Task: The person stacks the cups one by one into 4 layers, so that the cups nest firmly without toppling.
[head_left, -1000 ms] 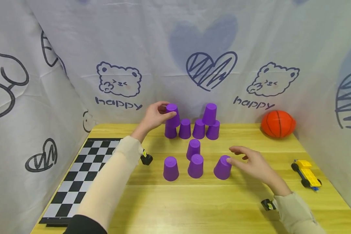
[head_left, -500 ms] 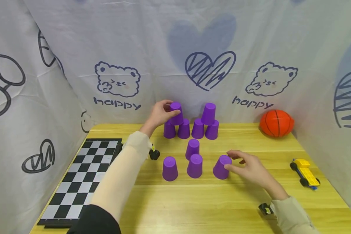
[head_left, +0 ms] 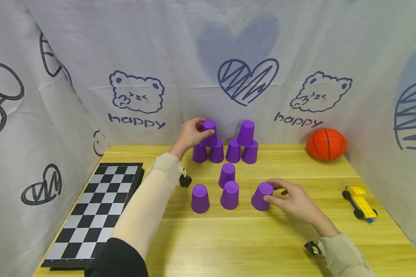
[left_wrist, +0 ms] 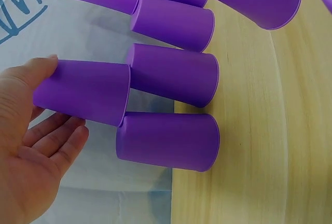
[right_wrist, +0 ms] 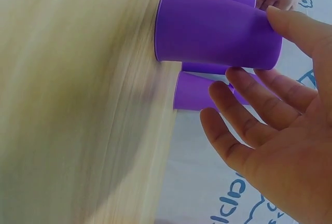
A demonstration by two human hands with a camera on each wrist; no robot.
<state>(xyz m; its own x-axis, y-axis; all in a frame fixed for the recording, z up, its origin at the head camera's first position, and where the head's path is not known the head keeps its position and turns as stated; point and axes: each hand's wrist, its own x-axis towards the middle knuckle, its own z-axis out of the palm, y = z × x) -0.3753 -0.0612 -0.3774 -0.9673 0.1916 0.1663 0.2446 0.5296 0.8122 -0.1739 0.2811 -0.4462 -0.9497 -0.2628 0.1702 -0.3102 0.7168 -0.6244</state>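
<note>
**Purple cups going up at the back, one more being touched at the front**

Purple cup (head_left: pixel 209 133) is sitting on top of the two leftmost cups of the back row (head_left: pixel 233 151), and the left hand (head_left: pixel 188 135) is holding it there, thumb on its closed top and fingers spread along its far side (the left wrist view shows those fingers fairly straight, not wrapped tight). A second raised cup (head_left: pixel 246 133) is perching on the right end of that same four-cup row, close to the curtain (head_left: pixel 180 57).

Down front, the right hand (head_left: pixel 292 201) is reaching the front right cup (head_left: pixel 261 196), thumb tip touching its top edge, the other fingers loosely bent beside it; whether they are pressing the wall, I cannot tell. That cup is standing upside down on the wooden surface (head_left: pixel 228 242). In line with it are standing a middle cup (head_left: pixel 229 195) and a left cup (head_left: pixel 200 198), with one more cup (head_left: pixel 227 175) just behind the middle one.

Off to the sides: a chessboard (head_left: pixel 93 211) lying at the left, an orange ball (head_left: pixel 326 144) resting at the back right, a yellow toy car (head_left: pixel 360 203) parked near the right edge.
</note>
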